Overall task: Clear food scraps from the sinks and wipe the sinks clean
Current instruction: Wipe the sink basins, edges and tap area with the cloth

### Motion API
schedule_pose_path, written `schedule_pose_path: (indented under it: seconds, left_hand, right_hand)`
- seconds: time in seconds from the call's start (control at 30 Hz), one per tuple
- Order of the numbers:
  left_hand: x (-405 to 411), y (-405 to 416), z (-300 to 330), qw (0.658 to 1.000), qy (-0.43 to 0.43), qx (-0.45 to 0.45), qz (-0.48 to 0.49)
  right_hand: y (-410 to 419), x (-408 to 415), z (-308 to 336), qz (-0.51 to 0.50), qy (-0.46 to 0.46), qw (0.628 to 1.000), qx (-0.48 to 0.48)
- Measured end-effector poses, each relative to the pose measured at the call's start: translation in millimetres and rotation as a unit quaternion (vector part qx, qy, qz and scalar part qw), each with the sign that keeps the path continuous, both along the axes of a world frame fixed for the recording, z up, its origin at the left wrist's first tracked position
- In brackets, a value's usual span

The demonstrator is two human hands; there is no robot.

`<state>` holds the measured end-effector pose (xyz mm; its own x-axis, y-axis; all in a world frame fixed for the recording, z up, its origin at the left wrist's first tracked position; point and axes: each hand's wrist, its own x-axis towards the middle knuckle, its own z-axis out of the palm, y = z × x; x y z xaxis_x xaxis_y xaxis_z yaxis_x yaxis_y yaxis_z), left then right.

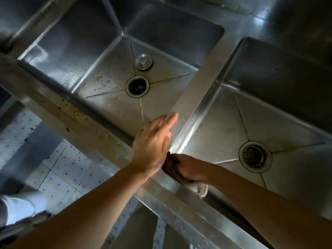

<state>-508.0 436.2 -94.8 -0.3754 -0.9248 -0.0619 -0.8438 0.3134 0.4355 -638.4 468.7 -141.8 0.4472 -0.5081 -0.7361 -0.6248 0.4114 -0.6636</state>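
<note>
The wiping step appears to be in hand. A pale cloth point(196, 186) is gripped by the right hand point(186, 168), fingers curled round it, and is pressed against the near inner wall of the right sink point(287, 123), low in the centre-right of the frame, just beside the dividing rim point(195, 97). The left hand point(152, 146) is laid flat with straight fingers on that rim at the centre of the frame, holding nothing, seemingly as a brace. Yellowish food scraps point(98, 79) are seen scattered on the floor of the left sink point(111, 56), left of its open drain point(137, 86); a drain stopper point(144, 62) lies just above that drain. More smears point(77, 114) are seen on the front ledge at the centre left. The right sink's floor looks largely free of scraps round its strainer point(254, 155). The next move is judged to call for the cloth being carried over the rim into the left sink, with the scraps gathered away from the open drain.
</note>
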Motion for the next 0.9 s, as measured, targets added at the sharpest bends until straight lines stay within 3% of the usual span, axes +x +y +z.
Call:
schedule_pose_path:
  seconds: [0.2,0.3,0.57,0.7,0.9]
  left_hand:
    - [0.5,-1.3,-7.1,1.0,-0.015,-0.025,0.009]
    - [0.5,-3.0,-8.9,1.0,-0.023,-0.02,0.007]
    - [2.5,-0.1,-4.0,0.999,-0.023,-0.019,-0.017]
    - [-5.2,3.5,0.6,0.996,-0.077,-0.049,0.008]
    - [-24.7,19.9,4.8,0.994,-0.096,-0.049,-0.029]
  right_hand:
    - [0.8,15.6,-70.0,-0.035,0.037,0.997,0.062]
    - [0.4,19.6,-82.5,-0.04,0.073,0.996,0.041]
    - [16.6,-12.6,-22.4,-0.008,-0.024,1.0,0.015]
    - [45.8,-49.9,24.6,-0.035,-0.088,0.995,0.02]
    - [58.6,-45.7,-34.2,-0.06,-0.026,0.998,0.012]
